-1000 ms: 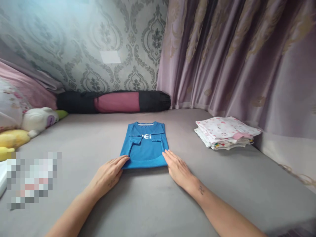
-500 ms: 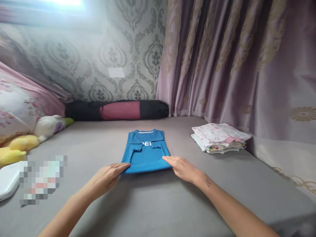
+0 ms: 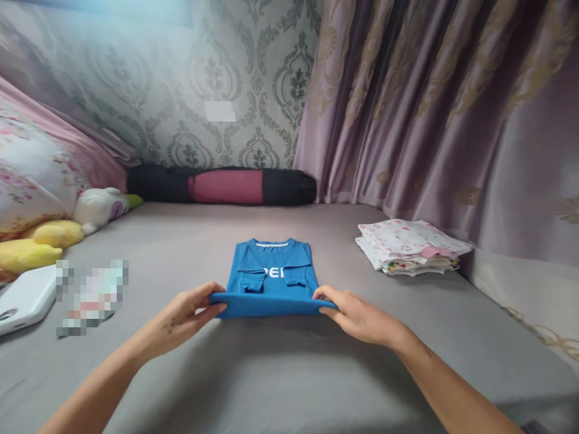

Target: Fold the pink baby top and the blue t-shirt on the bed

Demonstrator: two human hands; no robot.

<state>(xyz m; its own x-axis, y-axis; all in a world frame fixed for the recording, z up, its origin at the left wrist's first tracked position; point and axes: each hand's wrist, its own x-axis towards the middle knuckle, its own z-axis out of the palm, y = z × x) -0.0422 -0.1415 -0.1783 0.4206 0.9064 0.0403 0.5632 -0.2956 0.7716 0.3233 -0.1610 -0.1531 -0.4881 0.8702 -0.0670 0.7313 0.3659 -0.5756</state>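
A blue shirt [image 3: 275, 253] lies on the grey bed sheet with its neckline away from me. Its sides are folded in, and both sleeves rest over the white lettering on its front. The near edge is raised and turned up as a band across the shirt. My left hand [image 3: 192, 310] pinches the left end of this band between thumb and fingers. At the band's right end, my right hand [image 3: 350, 310] grips the cloth the same way. The underside of the band is hidden from view.
Folded printed cloths [image 3: 414, 247] form a stack to the right, near the curtain [image 3: 362, 108]. A black and maroon bolster [image 3: 226, 185] lies along the wall. At left are a white device [image 3: 29, 298], a blurred packet [image 3: 93, 298], plush toys [image 3: 97, 208] and a floral pillow [image 3: 31, 169].
My fingers have gone from lying on the shirt's lower sides to pinching its near edge. That edge has been lifted and folded upward. The camera view has tilted down slightly.
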